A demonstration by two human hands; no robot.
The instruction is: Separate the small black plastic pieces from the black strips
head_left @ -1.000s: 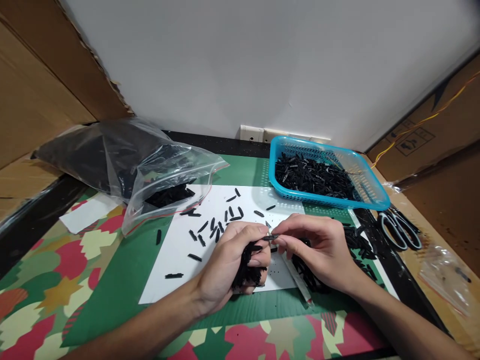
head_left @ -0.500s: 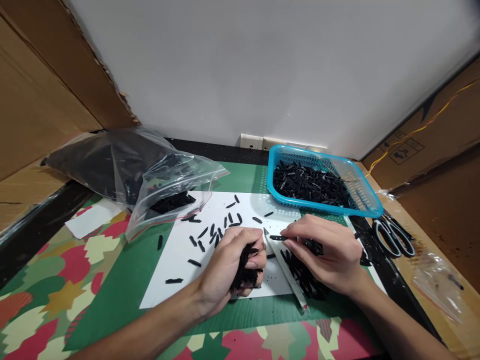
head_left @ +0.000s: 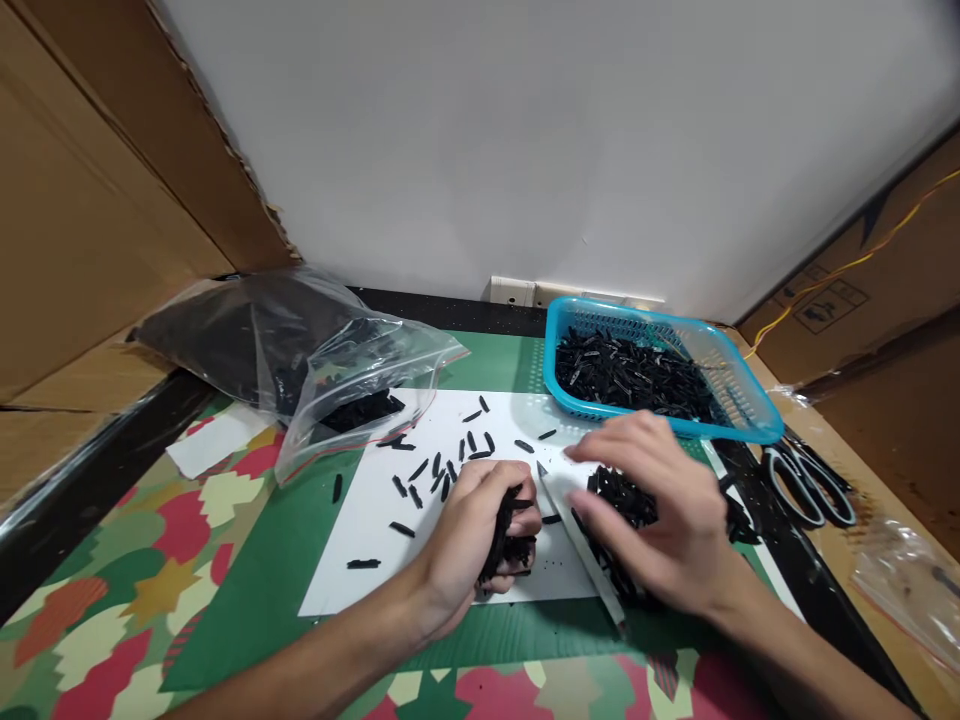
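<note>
Clutching a bundle of small black pieces (head_left: 504, 535) in a closed grip, the left hand (head_left: 474, 535) rests on white paper (head_left: 375, 540) on the counter. The right hand (head_left: 660, 510), fingers spread, hovers blurred over a black pile (head_left: 619, 495) just right, near the blue basket (head_left: 742, 400).

Black pieces (head_left: 442, 470): matt plastic, small, smooth; bunch in left hand (head_left: 480, 530) same stuff; sheet (head_left: 375, 560): white matt paper; basket (head_left: 739, 400): glossy blue plastic mesh; bag (head_left: 315, 350): clear glossy film, creased, red seal line; mat (head_left: 255, 560): smooth green plastic, dull sheen; scissors (head_left: 810, 485): grey plastic handles, black trim; side walls (head_left: 82, 250): rough brown cardboard.
</note>
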